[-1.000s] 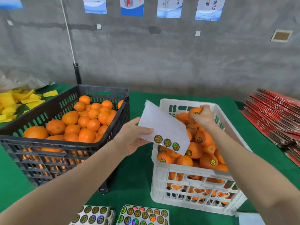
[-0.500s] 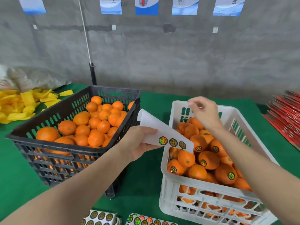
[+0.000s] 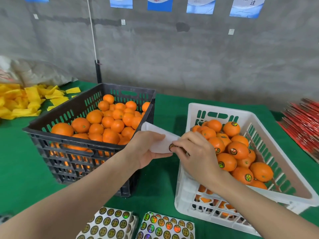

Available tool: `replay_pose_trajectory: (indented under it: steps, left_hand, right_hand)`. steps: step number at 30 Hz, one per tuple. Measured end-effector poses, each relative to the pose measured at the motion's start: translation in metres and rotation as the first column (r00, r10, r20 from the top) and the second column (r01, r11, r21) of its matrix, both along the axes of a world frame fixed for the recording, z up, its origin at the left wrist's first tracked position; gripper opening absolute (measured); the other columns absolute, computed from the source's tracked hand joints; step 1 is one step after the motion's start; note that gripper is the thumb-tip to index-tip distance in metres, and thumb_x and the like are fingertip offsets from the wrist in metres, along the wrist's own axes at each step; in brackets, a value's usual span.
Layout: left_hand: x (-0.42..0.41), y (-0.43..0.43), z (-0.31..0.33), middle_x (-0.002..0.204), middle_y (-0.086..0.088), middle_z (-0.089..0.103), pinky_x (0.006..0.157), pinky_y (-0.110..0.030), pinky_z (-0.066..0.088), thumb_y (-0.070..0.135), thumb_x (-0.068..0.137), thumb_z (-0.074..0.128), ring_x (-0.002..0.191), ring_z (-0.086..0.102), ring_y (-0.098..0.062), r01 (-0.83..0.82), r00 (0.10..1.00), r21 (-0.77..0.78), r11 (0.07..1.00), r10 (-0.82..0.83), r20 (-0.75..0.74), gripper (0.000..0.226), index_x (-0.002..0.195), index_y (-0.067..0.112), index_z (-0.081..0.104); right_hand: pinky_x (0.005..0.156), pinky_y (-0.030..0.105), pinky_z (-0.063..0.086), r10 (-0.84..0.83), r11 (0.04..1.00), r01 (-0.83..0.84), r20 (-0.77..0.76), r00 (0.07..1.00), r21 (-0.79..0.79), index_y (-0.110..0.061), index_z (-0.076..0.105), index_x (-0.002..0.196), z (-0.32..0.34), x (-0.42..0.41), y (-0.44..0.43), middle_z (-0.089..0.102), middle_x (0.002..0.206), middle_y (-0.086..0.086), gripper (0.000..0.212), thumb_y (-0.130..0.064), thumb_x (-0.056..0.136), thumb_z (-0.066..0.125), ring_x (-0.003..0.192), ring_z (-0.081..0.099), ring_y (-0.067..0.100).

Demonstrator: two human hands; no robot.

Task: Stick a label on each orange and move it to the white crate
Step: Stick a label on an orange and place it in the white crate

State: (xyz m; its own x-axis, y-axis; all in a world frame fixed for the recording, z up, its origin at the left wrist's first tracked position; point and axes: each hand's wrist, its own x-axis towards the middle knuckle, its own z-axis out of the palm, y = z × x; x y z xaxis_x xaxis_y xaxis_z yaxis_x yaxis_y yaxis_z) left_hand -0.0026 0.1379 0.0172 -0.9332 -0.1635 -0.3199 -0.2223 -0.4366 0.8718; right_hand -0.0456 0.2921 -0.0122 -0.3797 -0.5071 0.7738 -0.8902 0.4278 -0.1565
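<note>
Since half a second ago the right hand (image 3: 196,152) has dropped from above the far rim of the white crate (image 3: 222,108) and come in to meet the left hand (image 3: 146,149). The left hand holds a white backing sheet (image 3: 158,135), thumb on top and fingers curled beneath, its forearm reaching in from the lower left. The right forearm crosses the near corner of the white crate, wrist bent inward. Its thumb and forefinger are closed together on a round label (image 3: 170,147) at the sheet's near edge. Whether the label has lifted off the paper cannot be told.

Just right of this grip, and partly behind the right hand, labelled oranges (image 3: 236,150) lie heaped in the white crate. Just left of it, touching the sheet's far corner, stands the black crate (image 3: 69,140), filled with plain oranges (image 3: 107,125). Below the grip, at the near edge, lie two full sticker sheets (image 3: 110,223).

Everything rests on a green cloth (image 3: 20,169). Well to the left is a pile of yellow scraps (image 3: 22,100), and well to the right a stack of red cartons (image 3: 303,121). Beyond stands a bare concrete wall (image 3: 189,57) with blue posters (image 3: 159,3) along its top, and a black pole (image 3: 98,71) rises behind the black crate.
</note>
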Motion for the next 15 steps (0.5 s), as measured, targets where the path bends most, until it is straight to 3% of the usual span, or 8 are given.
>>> replay_pose_trajectory:
  steps: [6, 9, 12, 15]
  left_hand:
    - [0.032, -0.021, -0.005, 0.121, -0.035, 0.056, 0.085, -0.045, 0.051, -0.007, 0.093, 0.051, 0.099, 0.059, -0.037, 0.025, 0.998, -0.21, 0.977, -0.036, -0.048, 0.034, 0.125, -0.015, 0.046]
    - [0.042, -0.034, -0.006, 0.116, -0.034, 0.056, 0.077, -0.037, 0.049, -0.005, 0.092, 0.052, 0.096, 0.058, -0.036, 0.046, 0.993, -0.301, 0.953, -0.076, -0.09, 0.037, 0.126, -0.016, 0.045]
    - [0.047, -0.045, -0.005, 0.126, -0.038, 0.049, 0.081, -0.041, 0.046, -0.004, 0.092, 0.05, 0.104, 0.055, -0.043, 0.069, 0.992, -0.309, 0.949, -0.097, -0.075, 0.038, 0.127, -0.017, 0.043]
    - [0.052, -0.053, -0.003, 0.101, -0.025, 0.068, 0.065, -0.025, 0.054, -0.006, 0.093, 0.045, 0.081, 0.066, -0.025, 0.134, 0.981, -0.301, 0.944, -0.169, -0.092, 0.025, 0.111, -0.012, 0.061]
  right_hand:
    - [0.056, 0.034, 0.046, 0.025, 1.0, -0.018, 0.267, 0.964, -0.026, -0.005, 0.07, 0.08, -0.003, 0.029, -0.018, 0.059, 0.075, 0.005, 0.013, -0.005, 0.071, 0.079, 0.067, 0.054, 0.021]
    - [0.056, 0.03, 0.045, 0.042, 0.999, -0.035, 0.204, 0.978, -0.037, -0.004, 0.072, 0.079, -0.003, 0.04, -0.029, 0.061, 0.072, 0.007, 0.013, -0.004, 0.069, 0.081, 0.064, 0.056, 0.025]
    - [0.055, 0.03, 0.043, 0.066, 0.994, -0.053, 0.14, 0.988, -0.094, -0.005, 0.072, 0.073, -0.003, 0.049, -0.037, 0.061, 0.069, 0.007, 0.007, -0.005, 0.07, 0.079, 0.062, 0.055, 0.025]
    - [0.059, 0.027, 0.042, 0.065, 0.989, -0.05, 0.108, 0.992, -0.143, -0.006, 0.073, 0.071, -0.003, 0.057, -0.045, 0.063, 0.07, 0.005, 0.003, -0.005, 0.072, 0.076, 0.064, 0.056, 0.023]
